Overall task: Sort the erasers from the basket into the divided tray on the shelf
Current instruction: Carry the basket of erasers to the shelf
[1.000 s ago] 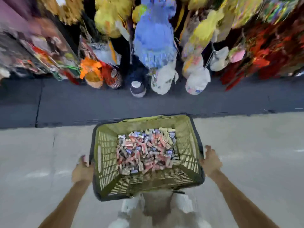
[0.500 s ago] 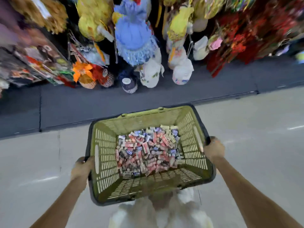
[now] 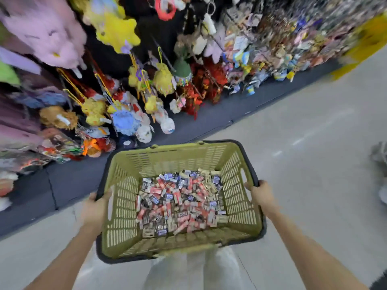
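Both bare forearms reach forward from the bottom corners of the view, angled inward and held nearly straight. The left hand (image 3: 95, 208) grips the left rim of the basket (image 3: 178, 159), thumb over the top edge and fingers curled under it, out of sight. The right hand (image 3: 262, 195) grips the right rim in the same way, knuckles up, wrist straight. Between the arms, the legs (image 3: 188, 271) in pale trousers show, blurred.

I see a matt olive plastic basket (image 3: 123, 222) with slotted walls and a dark rim, erasers (image 3: 180, 203) in glossy paper wrappers, fuzzy plush toys (image 3: 45, 34) far left, and a smooth pale floor (image 3: 314, 164).
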Motion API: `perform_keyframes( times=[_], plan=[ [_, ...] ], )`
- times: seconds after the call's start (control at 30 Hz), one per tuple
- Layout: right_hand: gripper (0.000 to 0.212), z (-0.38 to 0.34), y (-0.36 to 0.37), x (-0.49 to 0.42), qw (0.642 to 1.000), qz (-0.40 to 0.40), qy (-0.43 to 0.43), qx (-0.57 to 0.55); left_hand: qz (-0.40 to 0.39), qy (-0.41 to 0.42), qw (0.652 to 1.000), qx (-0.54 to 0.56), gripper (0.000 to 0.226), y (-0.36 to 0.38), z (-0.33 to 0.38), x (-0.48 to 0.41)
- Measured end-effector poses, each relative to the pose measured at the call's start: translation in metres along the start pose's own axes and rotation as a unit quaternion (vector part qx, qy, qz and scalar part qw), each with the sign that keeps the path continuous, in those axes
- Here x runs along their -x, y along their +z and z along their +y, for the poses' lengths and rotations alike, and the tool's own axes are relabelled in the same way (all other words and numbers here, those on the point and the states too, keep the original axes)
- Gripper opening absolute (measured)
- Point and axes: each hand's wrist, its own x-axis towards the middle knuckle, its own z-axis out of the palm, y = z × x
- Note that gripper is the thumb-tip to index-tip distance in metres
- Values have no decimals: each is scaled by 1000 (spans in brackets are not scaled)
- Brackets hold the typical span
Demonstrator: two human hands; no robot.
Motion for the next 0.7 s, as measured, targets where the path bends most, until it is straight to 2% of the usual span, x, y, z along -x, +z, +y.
perform_keyframes(
  times=[0.17, 0.33, 0.4, 0.53, 0.6, 0.7],
  plan=[
    [15, 5, -81, 51, 997, 51, -15, -63, -48, 79, 995, -29, 29, 5, 84, 30],
    [16, 18, -147, 60, 983, 127, -14, -129, -114, 142, 983, -38, 26, 51, 174, 44],
    [16, 21, -173, 55, 976, 149, 1, -158, -129, 155, 978, -52, 21, 78, 211, 54],
    [15, 26, -227, 25, 956, 176, 54, -230, -155, 207, 962, -88, 26, 148, 286, 77],
    [15, 31, -258, 3, 943, 179, 75, -270, -177, 227, 953, -95, 19, 192, 325, 90],
    [24, 38, -308, -33, 935, 184, 90, -291, -214, 255, 937, -105, 14, 260, 382, 108]
  ],
)
